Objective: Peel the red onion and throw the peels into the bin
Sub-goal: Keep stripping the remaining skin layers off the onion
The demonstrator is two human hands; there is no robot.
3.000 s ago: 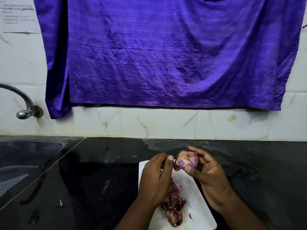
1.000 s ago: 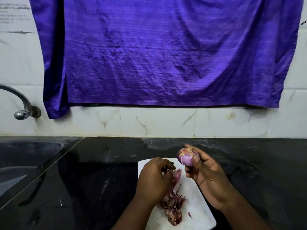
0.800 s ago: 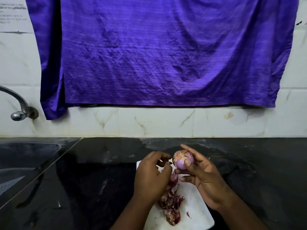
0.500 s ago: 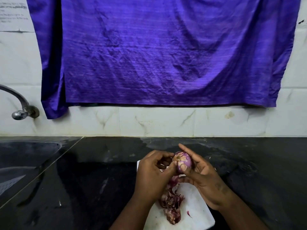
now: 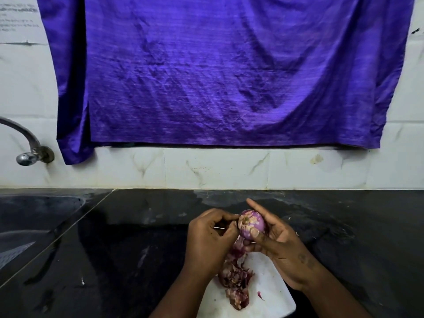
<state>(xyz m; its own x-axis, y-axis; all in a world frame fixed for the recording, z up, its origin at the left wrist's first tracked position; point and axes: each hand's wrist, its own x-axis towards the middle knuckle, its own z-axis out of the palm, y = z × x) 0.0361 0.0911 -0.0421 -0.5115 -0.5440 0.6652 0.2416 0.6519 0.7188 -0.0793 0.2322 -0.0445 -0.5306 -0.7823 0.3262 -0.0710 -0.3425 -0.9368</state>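
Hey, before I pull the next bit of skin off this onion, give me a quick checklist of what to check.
1. Red onion gripped in right hand: ok, thumb and fingers curl round it.
2. Left hand at the onion's root end: ok. Whether it pinches skin: cannot tell.
3. Onion fully peeled: not ok, papery beige patches show at the end.
4. Peels gathered on the white board: ok, one pile plus a small scrap beside it.
5. Bin ready for the peels: cannot tell, none in view.
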